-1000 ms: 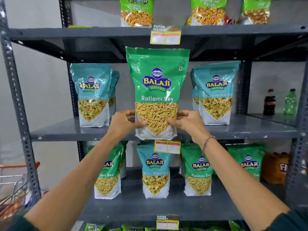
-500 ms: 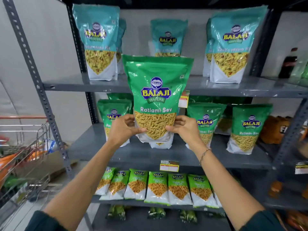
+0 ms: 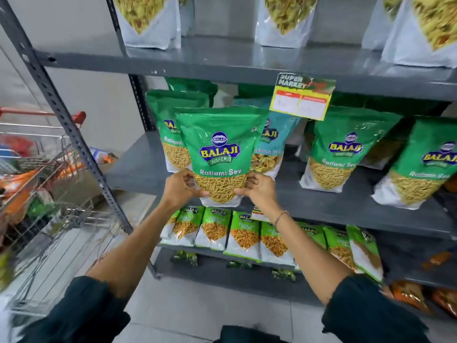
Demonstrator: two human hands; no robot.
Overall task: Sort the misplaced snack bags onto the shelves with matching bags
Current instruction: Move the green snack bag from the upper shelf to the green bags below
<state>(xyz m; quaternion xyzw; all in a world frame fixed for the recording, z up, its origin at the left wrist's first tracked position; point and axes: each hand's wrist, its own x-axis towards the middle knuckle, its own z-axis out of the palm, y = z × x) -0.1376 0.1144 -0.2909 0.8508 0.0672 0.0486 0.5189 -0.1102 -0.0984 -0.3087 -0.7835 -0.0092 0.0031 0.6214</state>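
**Green Sev Bag, Held at Its Matching Shelf**

Item: green sev bag (image 3: 220, 154), upright, label facing the person. Location: in the air at the near edge of the middle shelf (image 3: 346, 209), in front of a matching green bag (image 3: 170, 134) and partly covering a teal bag (image 3: 270, 147).

Grip: left hand (image 3: 181, 189) and right hand (image 3: 257, 190) each pinch a lower corner, thumbs on the front and the other fingers behind. Probable reason: holding it low on both sides keeps the tall pouch upright for standing on its base.

Neighbours: two more green bags (image 3: 346, 149) stand to the right, so this shelf looks like the right home. The teal bag appears misplaced here. A trolley (image 3: 37, 184) stands to the left.
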